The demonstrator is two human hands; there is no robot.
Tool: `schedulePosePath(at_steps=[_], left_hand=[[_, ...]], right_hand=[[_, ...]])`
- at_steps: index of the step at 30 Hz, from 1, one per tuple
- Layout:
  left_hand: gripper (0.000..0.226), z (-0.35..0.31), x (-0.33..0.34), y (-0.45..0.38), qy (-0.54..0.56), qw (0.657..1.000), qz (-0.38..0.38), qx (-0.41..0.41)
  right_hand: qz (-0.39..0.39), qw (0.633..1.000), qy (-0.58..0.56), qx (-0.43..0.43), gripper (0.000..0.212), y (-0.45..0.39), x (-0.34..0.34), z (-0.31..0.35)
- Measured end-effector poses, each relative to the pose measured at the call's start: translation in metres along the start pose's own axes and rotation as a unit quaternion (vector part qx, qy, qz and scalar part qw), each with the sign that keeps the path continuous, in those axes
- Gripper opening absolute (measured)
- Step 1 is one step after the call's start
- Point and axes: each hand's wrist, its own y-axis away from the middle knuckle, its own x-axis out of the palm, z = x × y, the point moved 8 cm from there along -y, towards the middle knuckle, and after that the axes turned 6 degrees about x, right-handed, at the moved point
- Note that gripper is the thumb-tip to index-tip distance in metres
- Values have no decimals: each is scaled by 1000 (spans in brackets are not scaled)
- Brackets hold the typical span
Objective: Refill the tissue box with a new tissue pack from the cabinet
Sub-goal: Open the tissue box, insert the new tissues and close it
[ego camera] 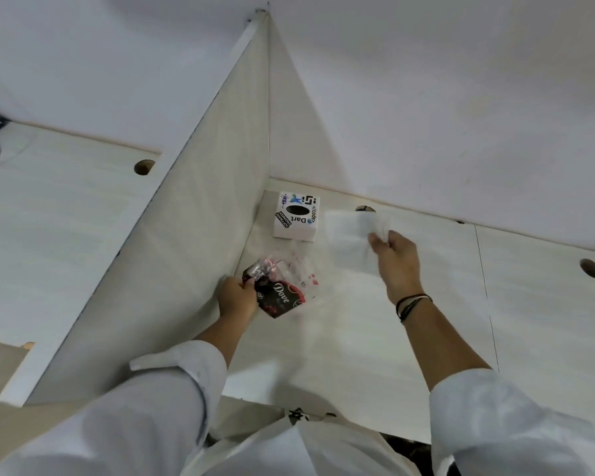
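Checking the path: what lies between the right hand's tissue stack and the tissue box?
Head view: only bare desk separates the tissue stack in the right hand from the tissue box.

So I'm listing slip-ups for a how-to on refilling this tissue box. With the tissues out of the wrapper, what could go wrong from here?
1. The right hand pinches the tissues by one edge only, so the stack could sag or fan apart.
2. The oval hole in the tissue box looks smaller than the stack, so pushing it in there could crumple it.
3. The left hand holds the wrapper, leaving nothing steadying the box.
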Motion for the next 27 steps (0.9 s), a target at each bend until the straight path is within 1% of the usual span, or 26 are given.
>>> schedulePosePath(at_steps=[1,2,3,4,5,7,9,10,12,14,16,17,18,19,20,22,23,24,25,26,27], left_hand=[[27,0,0,1,-27,1000,3,15],[26,-1,5,2,-47,998,13,29],[27,-1,10,4,-51,998,28,40],[28,0,16,4,-48,997,41,45],[29,2,20,6,-41,997,47,44],[27,5,24,7,-26,998,41,36],[22,6,24,6,-19,999,27,6],[18,4,22,4,-16,1000,17,-2],[15,-3,20,0,-9,1000,4,-3],[19,-13,18,-4,4,1000,-3,7],[18,-20,16,-9,22,1000,-16,15],[15,-24,15,-12,30,999,-22,19],[13,-28,15,-14,39,999,-26,21],[11,-31,15,-17,47,998,-30,24],[11,-34,16,-19,53,998,-31,26],[14,-40,18,-26,73,997,-28,21],[17,-41,19,-29,88,996,-23,15],[22,-43,20,-33,103,995,-14,8],[30,-46,20,-35,119,993,-4,2],[40,-47,19,-40,139,990,4,-2],[51,-48,18,-42,163,986,15,-8]], right_hand=[[29,998,-47,9,33,-4,-2,0],[78,993,-82,32,24,-4,6,-2],[137,985,-93,57,13,-2,22,-7],[185,976,-76,80,7,2,42,-18],[215,971,-48,96,7,2,63,-35],[247,961,29,123,4,4,97,-72],[238,951,140,139,21,-2,115,-103],[234,940,211,131,28,-4,119,-108],[221,905,353,91,36,-10,125,-101],[177,874,452,4,49,-21,130,-78],[100,857,488,-134,55,-35,137,-34],[75,850,484,-195,53,-42,145,-13],[74,838,486,-236,53,-50,155,3],[99,820,503,-252,55,-62,170,11],[138,796,536,-245,61,-75,185,12],[205,730,620,-203,71,-97,211,2],[217,703,650,-190,72,-106,219,-3],[215,691,663,-190,68,-112,224,-4],[211,693,660,-201,65,-115,226,-2],[212,708,639,-214,64,-115,225,3],[227,730,604,-225,66,-110,221,10]])
